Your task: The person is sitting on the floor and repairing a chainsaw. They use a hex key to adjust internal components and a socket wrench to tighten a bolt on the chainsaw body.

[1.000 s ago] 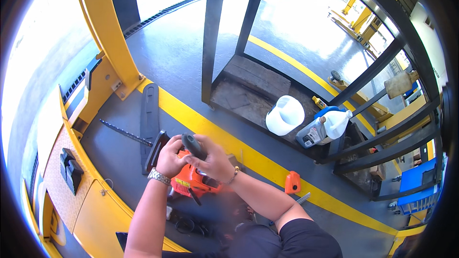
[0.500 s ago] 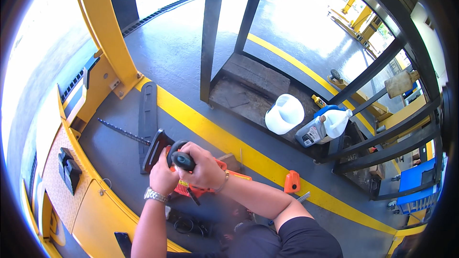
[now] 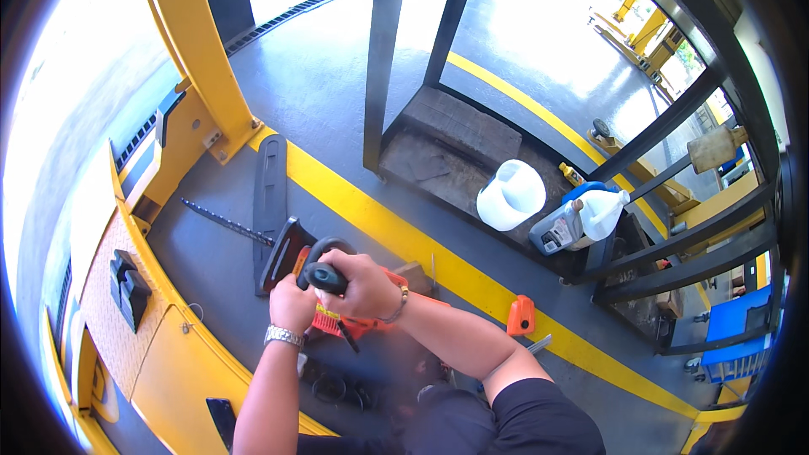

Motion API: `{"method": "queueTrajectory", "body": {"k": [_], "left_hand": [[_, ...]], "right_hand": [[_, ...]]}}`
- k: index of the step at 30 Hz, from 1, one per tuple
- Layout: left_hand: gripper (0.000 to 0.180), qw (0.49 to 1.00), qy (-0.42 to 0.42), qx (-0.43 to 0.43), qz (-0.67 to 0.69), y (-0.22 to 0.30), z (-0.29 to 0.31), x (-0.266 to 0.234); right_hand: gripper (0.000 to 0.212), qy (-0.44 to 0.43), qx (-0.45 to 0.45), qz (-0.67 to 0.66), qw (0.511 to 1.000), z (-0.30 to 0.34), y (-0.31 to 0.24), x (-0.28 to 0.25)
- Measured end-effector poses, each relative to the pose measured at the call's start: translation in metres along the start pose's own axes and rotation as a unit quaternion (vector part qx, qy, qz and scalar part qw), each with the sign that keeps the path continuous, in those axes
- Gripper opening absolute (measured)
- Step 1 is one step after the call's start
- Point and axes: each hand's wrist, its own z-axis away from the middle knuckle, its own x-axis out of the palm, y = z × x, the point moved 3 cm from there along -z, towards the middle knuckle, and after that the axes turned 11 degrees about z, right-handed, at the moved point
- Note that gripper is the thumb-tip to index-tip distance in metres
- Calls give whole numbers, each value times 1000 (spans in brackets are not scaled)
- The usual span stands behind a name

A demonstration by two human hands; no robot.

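Observation:
An orange chainsaw (image 3: 341,323) is below my hands, its thin bar and chain (image 3: 226,221) pointing to the left. Its black hand guard (image 3: 281,254) stands just beyond my fingers. My right hand (image 3: 368,285), with a bracelet at the wrist, is closed round a black, round-ended handle (image 3: 327,279) over the saw; which tool or part this belongs to I cannot make out. Pressed close beside it, my left hand (image 3: 292,307), wearing a metal watch, has its fingers closed at the base of that handle. What its fingertips grip is hidden.
A long black bar cover (image 3: 270,173) lies beyond the saw. On the right, an orange cover piece (image 3: 521,317) rests by the yellow floor line. A dark metal frame (image 3: 377,76) holds a white bucket (image 3: 511,195) and bottles (image 3: 556,229). Yellow lift parts (image 3: 181,358) border the left.
The view has shifted slightly, so the surroundings sit a little further right. My hands stay closed together over the saw, with hardly any change in their grip.

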Motion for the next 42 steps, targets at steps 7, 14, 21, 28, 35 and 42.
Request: {"method": "queueTrajectory", "body": {"k": [7, 14, 21, 28, 35, 42], "left_hand": [[37, 998, 11, -22, -62, 14, 10, 1], [38, 998, 1, -41, -56, 23, 12, -9], [37, 999, 5, -44, -10, 10, 21, -3], [38, 998, 0, -55, -23, 14, 17, -5], [38, 996, -8, -64, -55, 19, 11, -8], [38, 997, -5, -55, -52, 28, 10, -9]], "right_hand": [[25, 77, 107, 1, 991, -3, 31, -16], [17, 108, 141, -67, 982, -8, 24, -18], [17, 126, 171, -93, 973, 3, 35, -13], [19, 127, 198, -182, 955, -6, 32, -20], [33, -42, 219, -148, 964, 14, 50, -17], [43, -113, 246, -190, 944, 67, 80, -14]]}}
